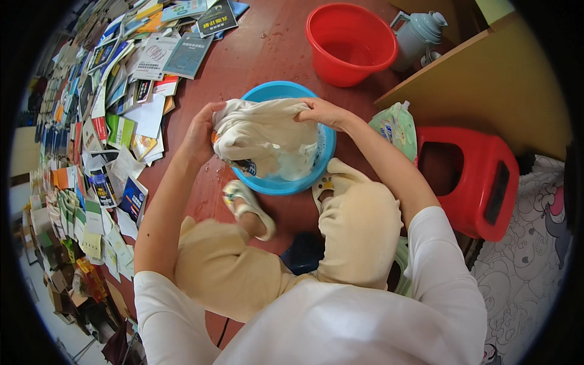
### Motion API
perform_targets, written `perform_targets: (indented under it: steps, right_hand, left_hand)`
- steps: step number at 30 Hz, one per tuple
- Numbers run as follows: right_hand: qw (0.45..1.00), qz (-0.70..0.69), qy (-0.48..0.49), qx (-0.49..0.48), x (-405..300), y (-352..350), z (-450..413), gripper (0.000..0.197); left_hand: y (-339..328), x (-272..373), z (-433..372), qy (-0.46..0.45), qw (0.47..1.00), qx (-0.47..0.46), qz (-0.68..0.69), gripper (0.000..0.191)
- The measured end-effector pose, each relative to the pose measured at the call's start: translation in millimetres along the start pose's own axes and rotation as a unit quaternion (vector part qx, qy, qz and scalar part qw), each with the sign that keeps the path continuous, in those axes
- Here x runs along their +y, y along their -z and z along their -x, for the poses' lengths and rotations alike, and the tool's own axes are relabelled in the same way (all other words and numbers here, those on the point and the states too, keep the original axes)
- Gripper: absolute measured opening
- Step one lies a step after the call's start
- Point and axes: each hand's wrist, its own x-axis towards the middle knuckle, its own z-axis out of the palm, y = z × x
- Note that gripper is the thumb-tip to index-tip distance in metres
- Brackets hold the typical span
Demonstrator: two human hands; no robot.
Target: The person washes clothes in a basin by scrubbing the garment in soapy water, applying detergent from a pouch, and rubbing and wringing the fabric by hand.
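Observation:
A wet white cloth garment [269, 123] with a dark printed patch is stretched between my two hands above a blue plastic basin [278, 187]. My left hand [200, 130] grips its left edge, where a bit of orange shows. With thumb and fingers, my right hand [321, 113] pinches the upper right edge. The lower part of the cloth hangs into the basin, whose water and suds show at the right side. The basin stands on the reddish floor, in front of my feet in light clogs [246, 205].
A red bucket [346, 73] stands beyond the basin, beside a grey-blue thermos jug [417, 39]. At right are a green detergent pouch [396, 127], a red plastic stool [474, 178] and a wooden panel [483, 77]. Piled books and papers [187, 54] cover the left side.

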Motion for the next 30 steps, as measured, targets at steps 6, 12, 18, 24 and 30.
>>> perform_targets:
  steps: [6,12,18,24,30]
  right_hand:
    - [0.987,-0.127,-0.088,0.045,37,3,-30,0.047]
    - [0.951,-0.226,-0.209,0.021,70,15,-61,0.082]
    - [0.943,-0.112,-0.314,-0.013,62,16,-85,0.082]
    - [0.951,-0.173,-0.252,0.053,92,35,-75,0.062]
    - [0.913,-0.305,-0.248,0.113,107,32,-64,0.051]
  left_hand:
    - [56,-28,-61,0.014,0.999,0.029,0.034,0.04]
    - [96,-45,-106,-0.018,0.987,0.034,0.153,0.037]
    - [124,-51,-119,0.018,0.992,0.076,0.098,0.039]
    - [134,-73,-133,0.041,0.991,0.116,-0.048,0.048]
    - [126,-93,-125,0.033,0.991,0.122,-0.045,0.05]
